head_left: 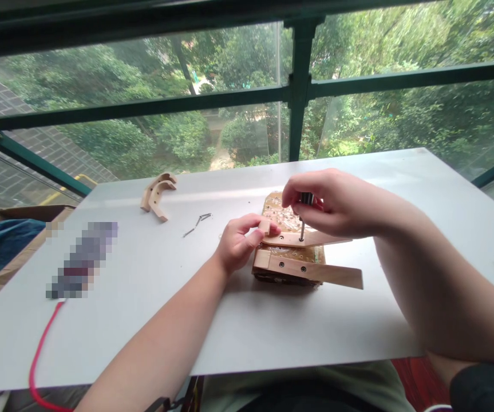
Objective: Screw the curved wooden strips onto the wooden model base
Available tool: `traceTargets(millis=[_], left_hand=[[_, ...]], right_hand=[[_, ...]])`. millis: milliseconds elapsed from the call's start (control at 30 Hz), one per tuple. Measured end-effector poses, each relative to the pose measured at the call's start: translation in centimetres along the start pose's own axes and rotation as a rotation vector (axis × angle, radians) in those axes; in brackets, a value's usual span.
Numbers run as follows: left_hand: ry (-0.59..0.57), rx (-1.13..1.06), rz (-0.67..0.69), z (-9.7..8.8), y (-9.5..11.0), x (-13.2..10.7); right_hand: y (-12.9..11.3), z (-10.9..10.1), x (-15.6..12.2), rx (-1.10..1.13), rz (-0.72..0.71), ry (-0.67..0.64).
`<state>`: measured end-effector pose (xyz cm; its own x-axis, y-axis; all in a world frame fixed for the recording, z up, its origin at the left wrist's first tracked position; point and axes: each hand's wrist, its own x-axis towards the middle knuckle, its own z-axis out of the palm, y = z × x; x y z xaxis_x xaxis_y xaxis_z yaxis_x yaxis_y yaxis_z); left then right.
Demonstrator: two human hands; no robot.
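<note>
- Screwdriver (302, 229) held upright in right hand (330, 203); fingers curled round dark handle, tip down at a fastener point on the far wooden piece (289, 239).
- Left hand (238, 243) closed narrow on left end of the same piece, thumb on near side, fingertips partly hidden behind the wood.
- Far wooden piece lies across brown block (275, 210); second fastener point shows left of screwdriver tip. Its right part runs past the block, partly under right hand and wrist.
- Near wooden piece (332, 273) lies across block's near side, roughly alongside the far one, gap between them; two dark round fastener points, right end sticks out past block. Neither hand on it.
- Block rests on white table (143, 326), looks wrapped in shiny clear tape, top surface pitted.
- Loose screws (204, 217) on table left of block, most close together; too small to count surely.
- Two curved wooden pieces (158, 197) with holes, side by side, farther left near table's far edge.
- Pixelated object (84, 257) on table's left side, details unreadable; red cord (40, 349) runs from its near end over table edge.
- Cardboard box (64, 213) left of table, blue cloth (2, 252) inside.
- Green-framed window (299, 103) behind table, trees outside.
</note>
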<state>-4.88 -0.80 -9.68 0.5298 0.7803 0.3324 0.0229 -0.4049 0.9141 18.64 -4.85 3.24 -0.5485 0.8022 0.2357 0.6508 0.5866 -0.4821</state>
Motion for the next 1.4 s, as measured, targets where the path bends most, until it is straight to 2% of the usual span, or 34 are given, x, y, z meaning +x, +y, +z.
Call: traceTargets(millis=[100, 333, 567, 800, 1000, 1133, 1400], left_hand=[[0.002, 0.019, 0.001, 0.0, 0.1, 0.0], [-0.008, 0.006, 0.008, -0.1, 0.1, 0.1], [-0.123, -0.093, -0.032, -1.4, 0.1, 0.6], [-0.2, -0.066, -0.061, -2.3, 0.1, 0.7], [-0.193, -0.108, -0.085, -2.0, 0.0, 0.7], [-0.183, -0.102, -0.085, -1.8, 0.2, 0.7], [-0.178, -0.06, -0.056, -2.1, 0.0, 0.7]], right_hand=[[-0.2, -1.1, -0.7, 0.031, 0.059, -0.095], [0.8, -2.2, -1.7, -0.003, 0.083, -0.132], [0.8, -2.2, -1.5, -0.158, 0.126, -0.099], [0.2, -1.6, -1.1, -0.184, 0.204, -0.074], [-0.5, -1.0, -0.6, -0.188, 0.236, -0.016], [-1.1, -1.0, -0.5, -0.272, 0.226, 0.017], [-1.6, -0.7, -0.3, -0.32, 0.286, 0.027]])
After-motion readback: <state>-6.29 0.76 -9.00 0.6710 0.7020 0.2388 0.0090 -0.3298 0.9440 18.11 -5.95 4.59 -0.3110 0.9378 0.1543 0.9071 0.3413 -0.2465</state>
